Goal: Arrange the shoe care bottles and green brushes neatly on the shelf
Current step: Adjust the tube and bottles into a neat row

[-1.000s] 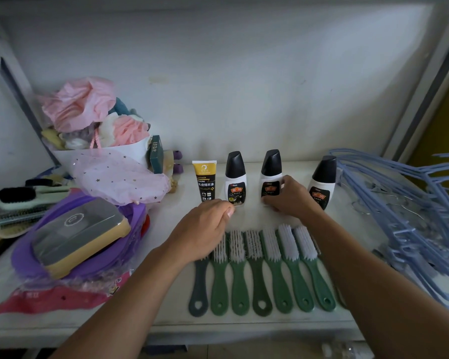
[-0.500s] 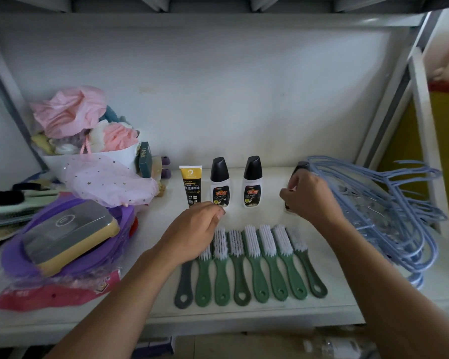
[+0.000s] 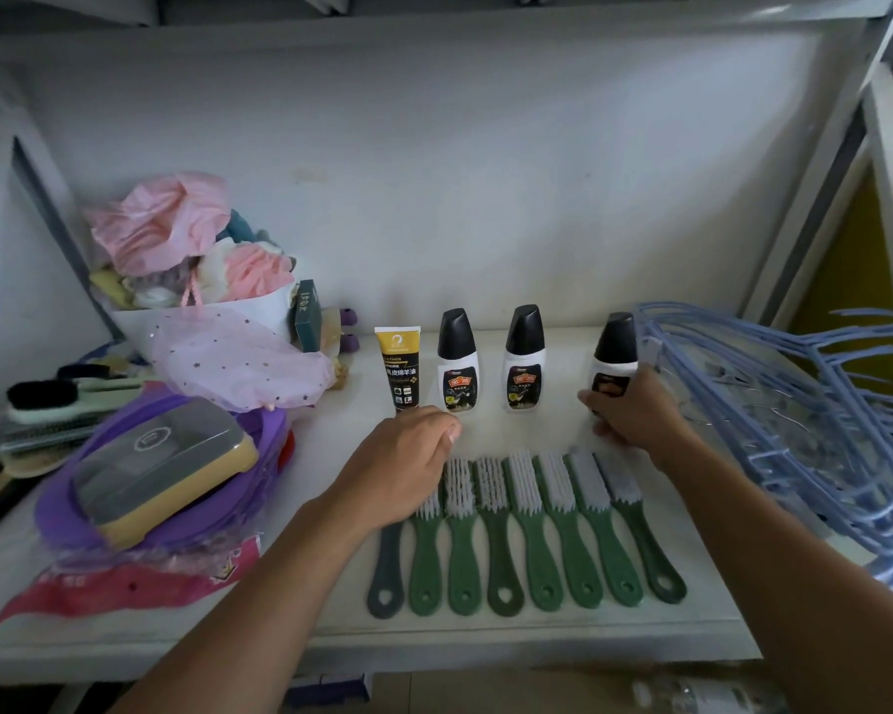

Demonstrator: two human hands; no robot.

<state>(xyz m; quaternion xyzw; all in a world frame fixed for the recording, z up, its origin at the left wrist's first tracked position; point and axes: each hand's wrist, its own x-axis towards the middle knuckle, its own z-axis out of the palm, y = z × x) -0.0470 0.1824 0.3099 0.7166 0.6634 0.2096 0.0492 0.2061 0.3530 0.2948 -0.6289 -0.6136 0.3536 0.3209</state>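
At six o'clock, along the front of the white shelf board [image 3: 537, 626], laid side by side with handles pointing back toward the viewer: seven green plastic brushes with white bristles [image 3: 527, 528], closed off at the nine o'clock end by one grey-handled brush [image 3: 385, 574]. Lying palm-down over the heads at that same end, the left hand [image 3: 403, 466], fingers bent under; impossible to tell whether gripping a brush or only resting there. Farther back, at one o'clock, the right hand [image 3: 635, 414], wrapped round the lower body of a white shoe care bottle with a black slanted cap [image 3: 614, 347], upright, base hidden behind the fingers, just beside the pale blue plastic hangers [image 3: 795, 404] at three o'clock and well apart from the two matching bottles [image 3: 524, 358] at twelve o'clock. Next to those, toward eleven o'clock, a yellow-and-black tube [image 3: 402, 365] standing on end. Step in hand, by the look of things: bringing the stray bottle into line. Best slid toward nine o'clock rather than lifted, grip kept low to avoid tipping. Stop at a gap equal to the spacing of the other pair, label facing front, base level with theirs. Keep clear of the hanger hooks on release, and hold the wrist high enough to miss the bristles below. Keep the left hand quiet on the brushes to prevent fanning of the row.
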